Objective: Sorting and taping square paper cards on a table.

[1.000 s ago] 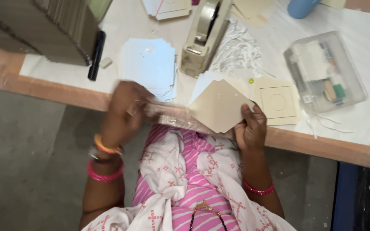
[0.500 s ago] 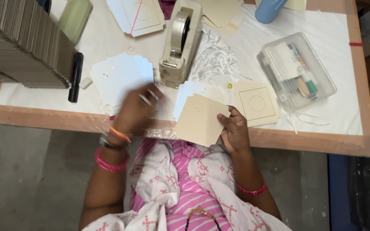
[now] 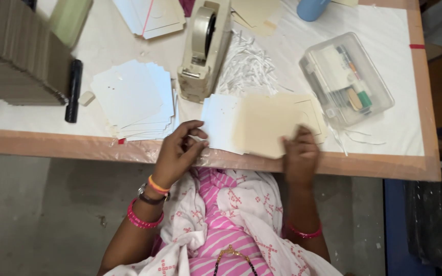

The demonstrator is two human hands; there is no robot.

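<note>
Lowered onto the worktop (image 3: 282, 164), the tan card (image 3: 269, 125) lies under the right hand (image 3: 300, 156), fingers spread; left hand (image 3: 177, 153) fingers pinch a white sheet (image 3: 221, 122).

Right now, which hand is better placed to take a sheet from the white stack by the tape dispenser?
Left. The left hand lies at the table edge right beside the white stack. The right hand rests on the tan card, farther off.

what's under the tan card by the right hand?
The tan card lies over a white sheet on its left and another tan card with a drawn circle on its right. The right hand rests on its near edge. Anything under its middle is covered.
</note>
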